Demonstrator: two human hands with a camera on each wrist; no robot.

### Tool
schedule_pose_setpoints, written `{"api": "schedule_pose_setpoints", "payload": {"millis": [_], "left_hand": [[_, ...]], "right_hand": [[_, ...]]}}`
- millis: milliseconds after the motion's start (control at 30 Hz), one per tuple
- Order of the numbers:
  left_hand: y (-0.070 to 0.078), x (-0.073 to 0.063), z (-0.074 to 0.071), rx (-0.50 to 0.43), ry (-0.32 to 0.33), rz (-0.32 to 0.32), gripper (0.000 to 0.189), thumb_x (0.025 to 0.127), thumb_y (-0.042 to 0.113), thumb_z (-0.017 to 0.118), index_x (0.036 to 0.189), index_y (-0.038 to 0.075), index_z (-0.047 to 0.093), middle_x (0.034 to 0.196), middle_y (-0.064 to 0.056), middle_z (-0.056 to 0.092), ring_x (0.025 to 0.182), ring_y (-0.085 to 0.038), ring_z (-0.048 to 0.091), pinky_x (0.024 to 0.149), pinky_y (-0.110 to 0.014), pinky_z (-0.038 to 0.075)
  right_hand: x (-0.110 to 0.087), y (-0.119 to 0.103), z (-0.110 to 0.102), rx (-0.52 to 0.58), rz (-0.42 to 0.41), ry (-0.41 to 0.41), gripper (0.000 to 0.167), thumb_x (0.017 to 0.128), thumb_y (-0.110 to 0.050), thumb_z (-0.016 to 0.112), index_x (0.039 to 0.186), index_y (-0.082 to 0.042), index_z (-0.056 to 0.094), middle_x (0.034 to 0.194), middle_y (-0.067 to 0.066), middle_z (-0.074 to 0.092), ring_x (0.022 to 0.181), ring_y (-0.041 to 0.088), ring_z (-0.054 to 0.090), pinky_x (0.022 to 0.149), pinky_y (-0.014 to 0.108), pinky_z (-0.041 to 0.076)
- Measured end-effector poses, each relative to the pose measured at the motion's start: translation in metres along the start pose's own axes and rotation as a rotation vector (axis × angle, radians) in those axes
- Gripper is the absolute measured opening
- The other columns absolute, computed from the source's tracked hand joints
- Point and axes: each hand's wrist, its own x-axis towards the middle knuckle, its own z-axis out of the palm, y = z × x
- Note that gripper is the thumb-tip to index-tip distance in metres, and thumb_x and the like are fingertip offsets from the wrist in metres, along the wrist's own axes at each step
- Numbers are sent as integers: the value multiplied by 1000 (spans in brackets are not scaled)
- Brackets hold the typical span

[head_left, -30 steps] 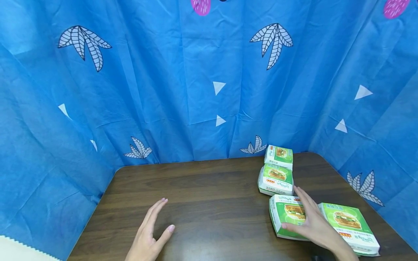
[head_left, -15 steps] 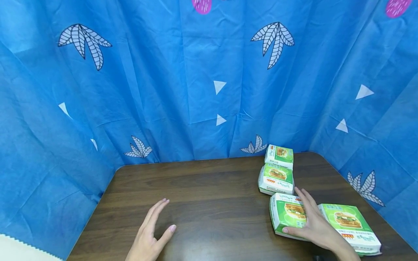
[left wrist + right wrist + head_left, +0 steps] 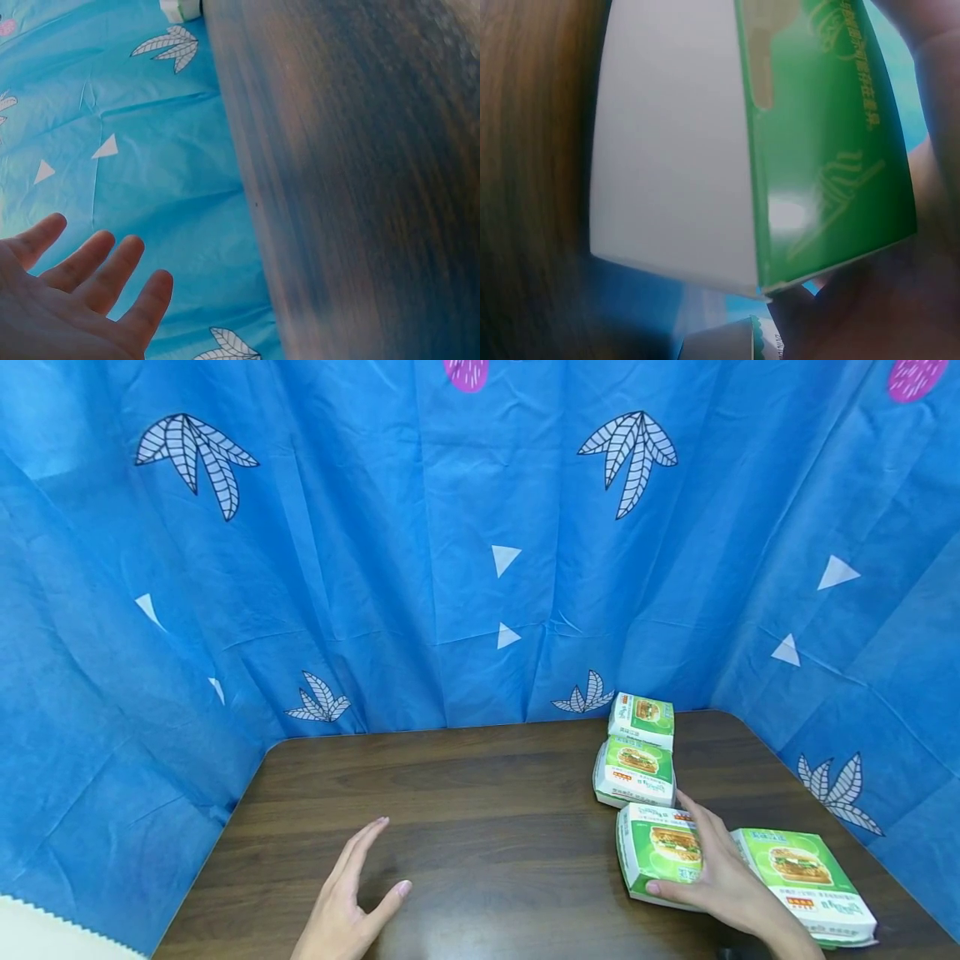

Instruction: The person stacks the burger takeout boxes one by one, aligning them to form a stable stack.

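Note:
My right hand spans a green-and-white burger box at the right of the table, thumb on its near part and fingers over its far right side. In the right wrist view that burger box fills the middle, with the hand wrapped along its right and lower side. Over the left part of the table my left hand is held with fingers extended and thumb apart, holding nothing. The left wrist view shows the same hand with its fingers spread.
Two more burger boxes stand in a line behind, a middle one and a far one. Another burger box lies right of my right hand. Blue curtain borders the dark wooden table.
The gripped burger box has shifted very slightly left with the right hand. The left thumb has moved a little outward; the other boxes keep their places.

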Motion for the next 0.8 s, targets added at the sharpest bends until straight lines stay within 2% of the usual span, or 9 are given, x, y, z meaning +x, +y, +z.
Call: {"api": "schedule_pose_setpoints", "payload": {"millis": [100, 367, 567, 800], "left_hand": [[1, 0, 0, 0, -2, -8, 85, 84, 26, 85, 156, 34, 41, 153, 6, 51, 138, -19, 49, 106, -4, 22], [2, 0, 1, -1, 1, -1, 84, 84, 25, 85, 156, 32, 42, 152, 1, 52, 137, -21, 50, 106, -4, 21], [2, 0, 1, 26, -6, -13, 84, 85, 27, 84, 157, 34, 41, 153, 5, 51, 136, -21, 51, 106, -8, 27], [3, -1, 2, 23, 0, -5, 85, 84, 27, 85, 157, 34, 41, 153, 5, 51, 136, -22, 51, 106, -7, 27]], "right_hand": [[0, -2, 0, -15, -3, 18, 130, 74, -51, 90, 165, -11, 7, 155, 33, 22, 133, 51, 34, 92, 72, 41], [0, -7, 1, -23, -7, 27, 128, 73, -52, 90, 163, -5, 12, 155, 33, 22, 133, 53, 34, 93, 73, 40], [2, -11, 4, -7, -23, 35, 127, 72, -52, 91, 163, -8, 15, 156, 31, 22, 135, 52, 33, 94, 71, 40], [2, -14, 6, 15, -51, 30, 127, 72, -50, 91, 165, -13, 14, 157, 31, 22, 136, 51, 32, 93, 73, 39]]}}
